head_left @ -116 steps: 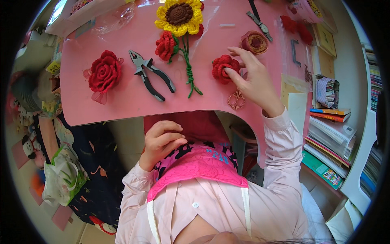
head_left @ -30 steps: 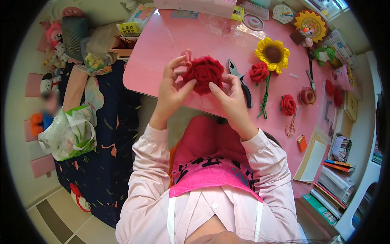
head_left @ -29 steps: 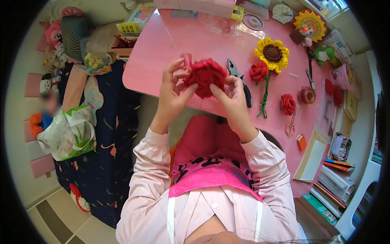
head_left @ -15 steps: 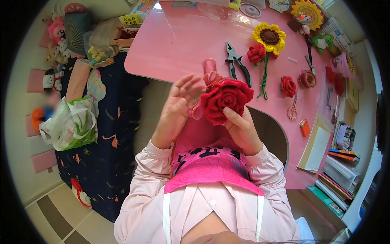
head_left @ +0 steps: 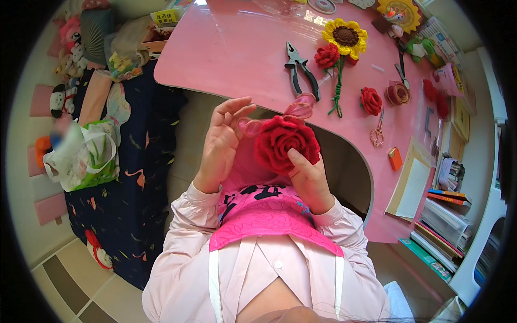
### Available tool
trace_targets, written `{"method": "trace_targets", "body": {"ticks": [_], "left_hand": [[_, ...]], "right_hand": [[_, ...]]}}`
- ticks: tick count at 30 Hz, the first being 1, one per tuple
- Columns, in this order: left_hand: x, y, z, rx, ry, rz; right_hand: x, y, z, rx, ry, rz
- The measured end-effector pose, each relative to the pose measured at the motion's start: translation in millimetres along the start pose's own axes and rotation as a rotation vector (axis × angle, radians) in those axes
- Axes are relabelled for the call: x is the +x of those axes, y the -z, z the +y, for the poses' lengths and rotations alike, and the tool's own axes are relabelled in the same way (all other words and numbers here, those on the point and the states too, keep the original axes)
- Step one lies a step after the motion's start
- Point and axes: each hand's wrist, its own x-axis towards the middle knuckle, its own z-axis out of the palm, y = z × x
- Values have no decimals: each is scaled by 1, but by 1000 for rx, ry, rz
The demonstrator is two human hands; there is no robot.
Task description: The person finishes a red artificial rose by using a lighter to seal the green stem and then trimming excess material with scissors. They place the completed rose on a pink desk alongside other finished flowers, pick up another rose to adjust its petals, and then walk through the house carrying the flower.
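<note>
A large red crocheted rose (head_left: pixel 286 144) is in my right hand (head_left: pixel 309 183), whose thumb presses on the petals while the other fingers are hidden behind the flower. Behind the bloom a sheer pink ribbon sticks out in loops: one ribbon loop (head_left: pixel 301 106) points away from me, and another pokes out at the left. My left hand (head_left: pixel 222 137) is raised beside that left loop, fingers stretched and apart. Its fingertips are close to the ribbon; whether they touch it I cannot tell.
Pliers (head_left: pixel 301 71) lie on the pink table (head_left: pixel 226 48) beyond the rose. Right of them are a crocheted sunflower (head_left: pixel 344 36), a small red rose (head_left: pixel 371 101), a ribbon roll (head_left: pixel 397 92), scissors (head_left: pixel 378 134) and an orange box (head_left: pixel 395 159). A bag (head_left: pixel 89 159) sits at left.
The rose has come closer to me and the ribbon loops behind it have swung to the right. My left hand keeps its spread fingers beside them. The whole view has shifted slightly.
</note>
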Motion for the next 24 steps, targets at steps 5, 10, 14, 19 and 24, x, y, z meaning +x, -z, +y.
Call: {"method": "trace_targets", "body": {"ticks": [5, 10, 14, 19, 24], "left_hand": [[-6, -2, -5, 239, 144, -38], [-17, -17, -15, 229, 70, -37], [-18, -15, -11, 238, 182, 7], [-17, -9, -12, 83, 259, -2], [-19, -6, -18, 102, 262, 23]], "right_hand": [[-6, 0, 3, -150, 62, 14], [-10, -6, 6, 4, 83, 44], [-8, 6, 6, -320, 132, -24], [-8, 1, -3, -226, 104, 5], [-9, 1, -4, -426, 146, -29]]}}
